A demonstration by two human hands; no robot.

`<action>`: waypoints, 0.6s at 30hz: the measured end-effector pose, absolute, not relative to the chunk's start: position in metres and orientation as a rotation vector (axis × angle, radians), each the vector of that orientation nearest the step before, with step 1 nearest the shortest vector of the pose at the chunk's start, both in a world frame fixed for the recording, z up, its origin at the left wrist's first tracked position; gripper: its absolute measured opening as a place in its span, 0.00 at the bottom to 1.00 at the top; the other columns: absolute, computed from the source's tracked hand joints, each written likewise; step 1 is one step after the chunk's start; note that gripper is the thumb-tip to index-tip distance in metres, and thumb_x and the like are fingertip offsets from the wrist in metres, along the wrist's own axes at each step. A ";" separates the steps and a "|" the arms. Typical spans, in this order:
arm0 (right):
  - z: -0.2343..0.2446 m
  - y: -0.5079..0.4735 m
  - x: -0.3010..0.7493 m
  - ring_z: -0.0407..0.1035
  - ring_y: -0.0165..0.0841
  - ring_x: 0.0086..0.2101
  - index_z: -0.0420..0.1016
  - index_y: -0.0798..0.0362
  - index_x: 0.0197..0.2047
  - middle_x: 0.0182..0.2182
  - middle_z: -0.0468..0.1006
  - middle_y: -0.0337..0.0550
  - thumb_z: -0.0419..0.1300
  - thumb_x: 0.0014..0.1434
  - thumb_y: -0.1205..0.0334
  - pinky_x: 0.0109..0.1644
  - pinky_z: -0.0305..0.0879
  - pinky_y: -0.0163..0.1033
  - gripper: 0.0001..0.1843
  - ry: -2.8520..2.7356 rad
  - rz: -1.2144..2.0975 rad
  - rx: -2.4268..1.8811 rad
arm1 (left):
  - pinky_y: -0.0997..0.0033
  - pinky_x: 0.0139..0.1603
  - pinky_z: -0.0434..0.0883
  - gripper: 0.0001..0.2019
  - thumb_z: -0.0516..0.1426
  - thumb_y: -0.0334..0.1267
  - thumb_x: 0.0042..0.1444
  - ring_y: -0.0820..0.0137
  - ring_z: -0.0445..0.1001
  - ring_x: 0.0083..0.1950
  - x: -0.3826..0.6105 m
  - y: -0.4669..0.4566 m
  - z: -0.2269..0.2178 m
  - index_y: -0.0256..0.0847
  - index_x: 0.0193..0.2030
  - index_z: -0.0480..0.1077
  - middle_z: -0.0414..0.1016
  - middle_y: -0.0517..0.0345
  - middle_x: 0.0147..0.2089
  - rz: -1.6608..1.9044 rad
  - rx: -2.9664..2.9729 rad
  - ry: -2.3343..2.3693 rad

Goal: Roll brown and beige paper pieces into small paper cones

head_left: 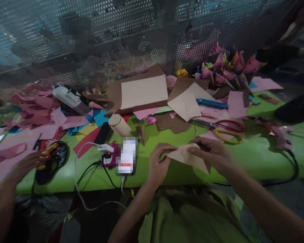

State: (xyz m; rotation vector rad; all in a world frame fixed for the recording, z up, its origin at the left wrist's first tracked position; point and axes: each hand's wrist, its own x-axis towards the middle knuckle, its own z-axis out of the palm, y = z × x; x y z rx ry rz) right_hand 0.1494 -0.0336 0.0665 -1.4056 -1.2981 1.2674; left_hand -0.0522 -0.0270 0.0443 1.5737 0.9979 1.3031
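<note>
Between my two hands is a cream piece of paper, partly curled over, held just above the near part of the green table. My left hand pinches its left edge, while my right hand grips the upper right with the thumb lying across it. A pointed corner of the paper hangs down near the right wrist. Just beyond my hands lie scissors with red and yellow handles and a small brown paper cone. Left of my left hand is a phone with a lit screen, plugged into a cable.
A co-worker's hand rests by a black-and-yellow object at left. A pink power socket trails cords. Cream sheets, a tape roll, a blue cutter, pink paper cones and a glue gun cover the table.
</note>
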 end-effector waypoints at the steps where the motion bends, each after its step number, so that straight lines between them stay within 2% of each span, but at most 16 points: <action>1: 0.065 -0.034 0.151 0.73 0.35 0.30 0.81 0.50 0.40 0.31 0.81 0.43 0.69 0.51 0.42 0.30 0.68 0.36 0.22 -1.314 1.221 -1.395 | 0.69 0.45 0.72 0.14 0.56 0.23 0.51 0.67 0.76 0.43 -0.053 -0.027 0.044 0.42 0.38 0.79 0.78 0.55 0.39 1.302 1.554 1.010; 4: 0.064 -0.035 0.154 0.77 0.38 0.40 0.81 0.46 0.47 0.41 0.83 0.45 0.69 0.53 0.45 0.41 0.73 0.40 0.21 -1.385 1.051 -1.329 | 0.69 0.45 0.72 0.16 0.55 0.21 0.49 0.67 0.76 0.43 -0.053 -0.027 0.042 0.42 0.38 0.79 0.78 0.55 0.39 1.315 1.525 1.033; 6: 0.067 -0.034 0.156 0.77 0.39 0.43 0.82 0.45 0.43 0.42 0.83 0.45 0.68 0.56 0.46 0.46 0.73 0.42 0.17 -1.449 0.972 -1.302 | 0.68 0.46 0.73 0.17 0.54 0.21 0.48 0.67 0.77 0.44 -0.053 -0.027 0.042 0.42 0.38 0.80 0.79 0.55 0.39 1.329 1.535 1.045; 9: 0.071 -0.032 0.157 0.77 0.40 0.41 0.83 0.46 0.38 0.39 0.84 0.46 0.66 0.57 0.44 0.45 0.74 0.43 0.15 -1.517 0.929 -1.321 | 0.68 0.47 0.74 0.18 0.54 0.20 0.47 0.67 0.78 0.44 -0.053 -0.028 0.044 0.42 0.38 0.79 0.80 0.55 0.40 1.340 1.552 1.062; 14: 0.071 -0.028 0.158 0.77 0.40 0.37 0.82 0.48 0.37 0.35 0.83 0.45 0.67 0.55 0.43 0.40 0.73 0.42 0.17 -1.551 0.980 -1.403 | 0.69 0.47 0.76 0.15 0.58 0.22 0.50 0.68 0.80 0.44 -0.051 -0.029 0.046 0.42 0.42 0.78 0.82 0.55 0.42 1.358 1.532 1.092; 18: 0.071 -0.027 0.155 0.77 0.41 0.37 0.81 0.48 0.34 0.34 0.83 0.46 0.68 0.53 0.42 0.40 0.73 0.43 0.18 -1.537 1.015 -1.405 | 0.69 0.47 0.77 0.16 0.60 0.24 0.52 0.68 0.82 0.43 -0.050 -0.030 0.046 0.42 0.47 0.76 0.83 0.55 0.42 1.380 1.479 1.075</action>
